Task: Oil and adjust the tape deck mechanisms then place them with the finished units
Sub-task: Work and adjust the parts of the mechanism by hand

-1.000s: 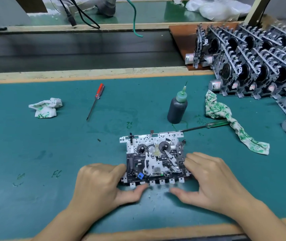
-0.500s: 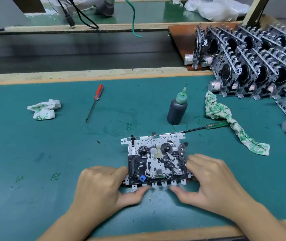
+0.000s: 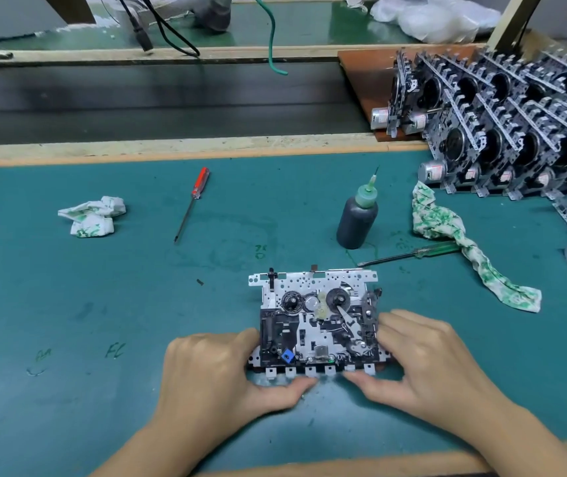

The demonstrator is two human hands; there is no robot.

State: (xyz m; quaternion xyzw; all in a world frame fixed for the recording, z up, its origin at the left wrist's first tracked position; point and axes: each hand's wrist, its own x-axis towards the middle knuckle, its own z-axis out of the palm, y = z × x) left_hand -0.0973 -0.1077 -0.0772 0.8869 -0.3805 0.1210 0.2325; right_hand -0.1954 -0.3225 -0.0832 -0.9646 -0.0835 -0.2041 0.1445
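A tape deck mechanism (image 3: 316, 325) lies flat on the green worktop (image 3: 68, 304), face up, near the front edge and between the two hands. Its long axis runs left to right; the perforated metal plate with the two reel hubs is on the far side, and the row of small metal tabs on its near edge points toward the person. The left hand (image 3: 213, 376) grips the unit's left end, fingers curled against that side and the thumb stretched under the near edge beneath the tabs. The right hand (image 3: 426, 366) holds the right end in the same way, fingers bent over the right side and the thumb reaching along the near edge toward the left thumb; the thumb tips lie close together but apart. Beyond the mechanism stands a dark oil bottle (image 3: 357, 218) with a green needle nozzle, upright. Just right of it a green-handled screwdriver (image 3: 413, 254) lies with its tip pointing left, its handle partly under a crumpled green-printed rag (image 3: 454, 235). A red-handled screwdriver (image 3: 192, 203) lies farther left, tip toward the person, and a second crumpled rag (image 3: 93, 216) sits left of that. At the far right, finished units (image 3: 502, 132) stand on edge in leaning rows, partly on a brown board (image 3: 364, 80).
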